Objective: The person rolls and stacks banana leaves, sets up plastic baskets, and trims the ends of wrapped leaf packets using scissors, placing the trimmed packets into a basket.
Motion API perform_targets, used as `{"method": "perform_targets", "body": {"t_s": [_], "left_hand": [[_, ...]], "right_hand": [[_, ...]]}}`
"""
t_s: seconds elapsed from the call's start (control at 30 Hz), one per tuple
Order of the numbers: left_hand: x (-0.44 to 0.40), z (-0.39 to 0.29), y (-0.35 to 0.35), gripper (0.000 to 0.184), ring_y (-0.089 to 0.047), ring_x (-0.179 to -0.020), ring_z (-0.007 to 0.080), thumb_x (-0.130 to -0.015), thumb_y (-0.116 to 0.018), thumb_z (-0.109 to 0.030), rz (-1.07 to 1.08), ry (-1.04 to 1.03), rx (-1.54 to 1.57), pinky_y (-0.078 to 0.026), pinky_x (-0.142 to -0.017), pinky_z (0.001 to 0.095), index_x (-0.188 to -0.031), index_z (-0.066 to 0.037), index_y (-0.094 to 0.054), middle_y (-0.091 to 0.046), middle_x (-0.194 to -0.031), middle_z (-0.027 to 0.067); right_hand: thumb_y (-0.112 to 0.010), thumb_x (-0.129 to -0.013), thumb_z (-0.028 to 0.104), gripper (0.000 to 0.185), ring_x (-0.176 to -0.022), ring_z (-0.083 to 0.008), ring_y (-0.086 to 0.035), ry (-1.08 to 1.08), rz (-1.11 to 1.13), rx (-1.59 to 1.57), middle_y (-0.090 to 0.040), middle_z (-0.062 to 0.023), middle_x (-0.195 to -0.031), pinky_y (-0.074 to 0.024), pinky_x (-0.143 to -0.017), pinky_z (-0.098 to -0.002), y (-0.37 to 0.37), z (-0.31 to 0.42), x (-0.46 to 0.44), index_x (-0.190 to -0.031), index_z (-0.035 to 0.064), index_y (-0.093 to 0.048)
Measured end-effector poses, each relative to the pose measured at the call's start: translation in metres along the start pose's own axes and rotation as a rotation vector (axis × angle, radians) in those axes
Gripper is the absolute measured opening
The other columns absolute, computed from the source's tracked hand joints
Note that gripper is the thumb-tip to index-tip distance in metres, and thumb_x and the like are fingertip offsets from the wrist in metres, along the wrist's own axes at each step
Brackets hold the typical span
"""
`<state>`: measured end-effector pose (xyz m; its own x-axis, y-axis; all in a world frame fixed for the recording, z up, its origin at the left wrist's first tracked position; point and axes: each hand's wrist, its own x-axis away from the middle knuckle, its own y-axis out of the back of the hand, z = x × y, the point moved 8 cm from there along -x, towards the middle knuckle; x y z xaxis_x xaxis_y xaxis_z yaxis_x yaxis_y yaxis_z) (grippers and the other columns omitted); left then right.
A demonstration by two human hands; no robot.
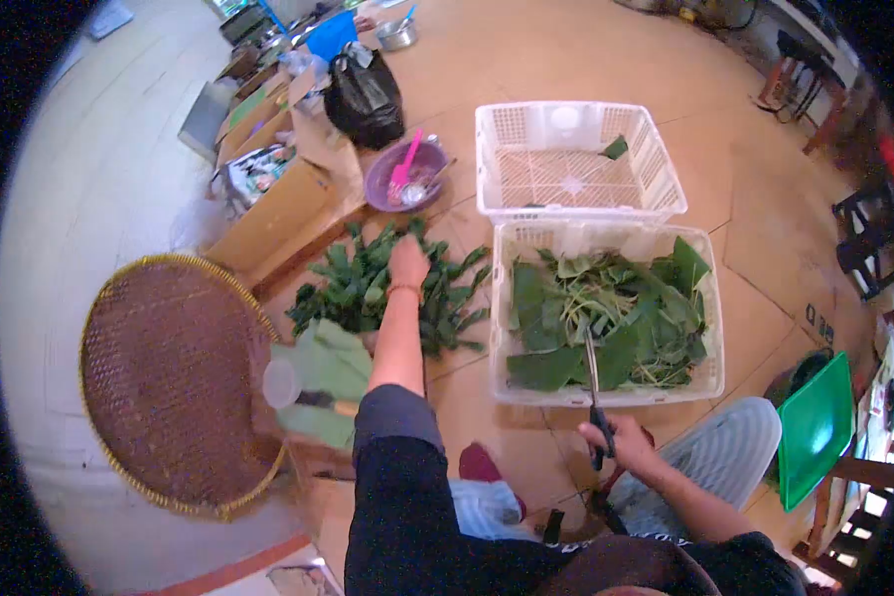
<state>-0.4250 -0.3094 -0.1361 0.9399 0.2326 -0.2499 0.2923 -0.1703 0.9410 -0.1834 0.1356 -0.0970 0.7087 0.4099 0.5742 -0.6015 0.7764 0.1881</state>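
Note:
My left hand (407,263) reaches down onto a heap of green leafy pieces (353,278) on the tiled floor. Its fingers are hidden behind the back of the hand, so I cannot make out whether they grip a leaf. A thin bracelet is on that wrist. In my right hand (624,444) I hold black-handled scissors (594,372) by the handles, with the blades pointing away over the near white crate (606,399). Large green leaves (656,308) with pale stems fill that crate, and the blade tips overlap them in view.
Behind stands another white crate (656,164) with a small leaf piece. A purple bowl (377,184) with a pink utensil, a black bag (365,94) and a cardboard box (278,223) sit beyond the heap. Left is a round woven tray (169,377); right, a green tray (815,427).

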Motion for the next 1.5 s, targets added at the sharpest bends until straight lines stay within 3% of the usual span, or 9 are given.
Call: {"method": "perform_targets", "body": {"t_s": [0.1, 0.37, 0.43, 0.53, 0.73, 0.83, 0.93, 1.03, 1.5], "left_hand": [[0.026, -0.023, 0.010, 0.009, -0.053, -0.079, 0.0227, -0.077, -0.050, -0.013, 0.037, -0.047, -0.474, -0.035, -0.075, 0.0362, -0.079, -0.008, -0.057, -0.060, -0.073, 0.0100], [0.049, -0.044, -0.004, 0.018, -0.050, -0.086, 0.0229, -0.080, -0.046, -0.015, 0.055, -0.112, -0.730, -0.031, -0.085, 0.0371, -0.079, -0.008, -0.063, -0.056, -0.084, 0.0067], [0.051, -0.049, 0.010, 0.016, -0.053, -0.084, 0.0246, -0.075, -0.055, -0.018, 0.115, -0.097, -0.495, -0.035, -0.081, 0.0374, -0.086, -0.007, -0.059, -0.056, -0.083, 0.0094], [0.046, -0.061, 0.060, 0.044, -0.056, -0.082, 0.0307, -0.064, -0.072, -0.021, 0.128, -0.085, -0.110, -0.043, -0.070, 0.0398, -0.096, -0.001, -0.049, -0.057, -0.085, 0.0167], [0.086, -0.168, 0.201, 0.042, -0.057, -0.080, 0.0297, -0.068, -0.071, -0.020, -0.014, -0.161, 0.506, -0.044, -0.071, 0.0361, -0.093, 0.004, -0.046, -0.058, -0.087, 0.0178], [0.126, -0.210, 0.225, 0.059, -0.053, -0.097, 0.0296, -0.068, -0.072, -0.028, 0.195, -0.091, 0.614, -0.041, -0.084, 0.0345, -0.109, 0.004, -0.046, -0.053, -0.106, 0.0219], [0.154, -0.248, 0.246, 0.048, -0.056, -0.084, 0.0272, -0.069, -0.071, -0.020, 0.110, -0.226, 0.599, -0.044, -0.074, 0.0344, -0.102, 0.003, -0.046, -0.055, -0.095, 0.0182], [0.175, -0.273, 0.257, 0.044, -0.055, -0.084, 0.0291, -0.070, -0.069, -0.014, 0.110, -0.321, 0.550, -0.045, -0.074, 0.0350, -0.103, 0.002, -0.045, -0.053, -0.096, 0.0172], [0.209, -0.316, 0.235, 0.042, -0.049, -0.095, 0.0345, -0.073, -0.064, -0.012, 0.176, -0.554, 0.539, -0.041, -0.082, 0.0368, -0.106, 0.003, -0.043, -0.048, -0.103, 0.0198]], "right_hand": [[-0.060, -0.077, 0.044, 0.042, -0.060, -0.0143, -0.049, -0.021, 0.011, 0.004, -0.056, -0.0054, -0.064, -0.0432, -0.059, -0.0328, -0.003, 0.005, -0.004, -0.076, 0.0023, -0.059], [-0.062, -0.079, 0.036, 0.036, -0.051, -0.0075, -0.047, 0.045, 0.035, 0.050, -0.050, 0.0001, -0.056, -0.0381, -0.047, -0.0234, -0.015, 0.035, 0.001, -0.065, 0.0034, -0.054], [-0.063, -0.078, 0.037, 0.036, -0.051, -0.0073, -0.046, 0.046, 0.036, -0.072, -0.049, 0.0006, -0.056, -0.0376, -0.046, -0.0235, -0.014, 0.050, 0.008, -0.066, 0.0034, -0.055], [-0.064, -0.077, 0.037, 0.036, -0.051, -0.0071, -0.045, 0.080, 0.001, -0.033, -0.047, 0.0016, -0.055, -0.0370, -0.046, -0.0233, -0.007, 0.047, 0.005, -0.066, 0.0037, -0.055], [-0.062, -0.074, 0.047, 0.044, -0.063, -0.0116, -0.044, 0.144, 0.051, -0.052, -0.052, -0.0012, -0.068, -0.0398, -0.057, -0.0288, -0.010, 0.069, 0.015, -0.079, 0.0030, -0.058], [-0.060, -0.076, 0.047, 0.045, -0.069, -0.0122, -0.048, 0.210, 0.121, -0.068, -0.055, -0.0018, -0.074, -0.0418, -0.060, -0.0281, -0.016, 0.078, 0.018, -0.085, 0.0027, -0.059], [-0.053, -0.080, 0.051, 0.044, -0.060, -0.0096, -0.043, 0.238, 0.174, -0.149, -0.048, 0.0003, -0.065, -0.0346, -0.054, -0.0233, -0.017, 0.090, 0.030, -0.073, 0.0074, -0.052], [-0.057, -0.078, 0.049, 0.051, -0.076, -0.0138, -0.053, 0.217, 0.220, -0.206, -0.058, -0.0035, -0.081, -0.0439, -0.066, -0.0284, -0.017, 0.081, 0.027, -0.096, 0.0014, -0.060], [-0.057, -0.073, 0.057, 0.054, -0.057, -0.0154, -0.048, 0.176, -0.005, -0.203, -0.054, -0.0026, -0.061, -0.0403, -0.053, -0.0322, 0.012, 0.069, 0.033, -0.068, 0.0036, -0.060]]}}
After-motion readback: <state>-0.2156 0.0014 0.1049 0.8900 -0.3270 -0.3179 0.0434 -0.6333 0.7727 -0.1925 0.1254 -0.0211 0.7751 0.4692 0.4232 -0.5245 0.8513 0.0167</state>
